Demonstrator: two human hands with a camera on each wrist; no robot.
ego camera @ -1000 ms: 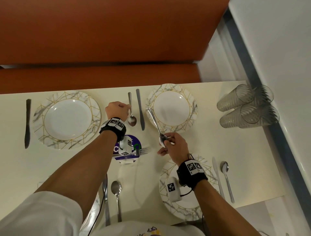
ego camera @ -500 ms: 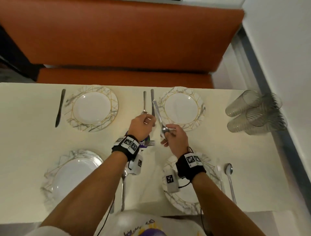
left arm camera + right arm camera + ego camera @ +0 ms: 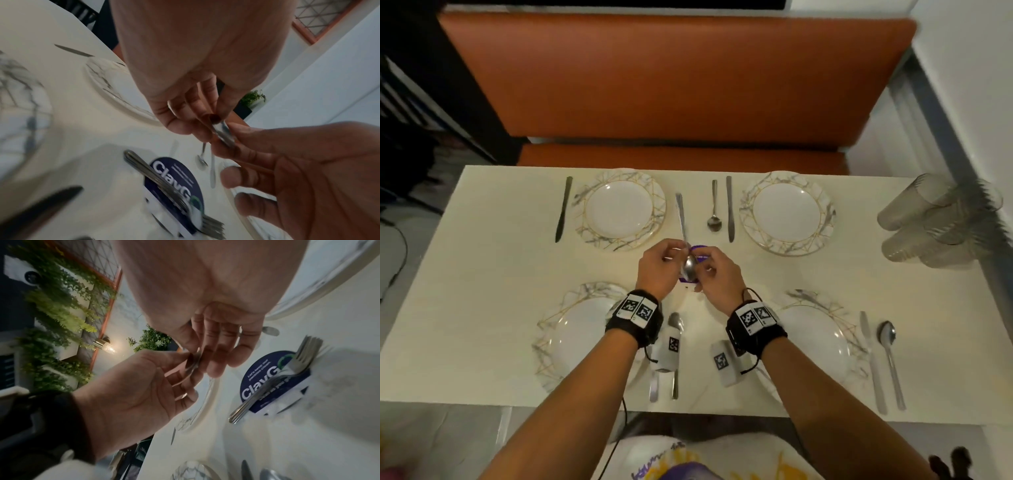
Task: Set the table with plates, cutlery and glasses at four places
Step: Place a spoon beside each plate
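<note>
Over the table's middle, both hands meet on one spoon (image 3: pixel 689 263). Its handle points away toward the gap between the far plates. My left hand (image 3: pixel 676 253) pinches it near the bowl, seen close as the spoon (image 3: pixel 221 132) in the left wrist view. My right hand (image 3: pixel 705 266) holds the bowl from the other side, where the spoon (image 3: pixel 193 364) sits between its fingertips. Four marbled plates are laid: far left plate (image 3: pixel 585 200), far right plate (image 3: pixel 750 195), near left plate (image 3: pixel 558 315) and near right plate (image 3: pixel 849 329).
Several forks (image 3: pixel 174 191) lie on a purple sticker (image 3: pixel 259 379) below the hands. Knives and spoons lie beside the plates, such as the far left knife (image 3: pixel 563 209) and the near right spoon (image 3: pixel 888 356). Stacked clear glasses (image 3: pixel 935 222) lie at the right edge. An orange bench (image 3: pixel 674 85) stands behind.
My right hand brought the spoon left to the table's middle. My left hand left the spoon laid by the far right plate and came back to take hold of the held one.
</note>
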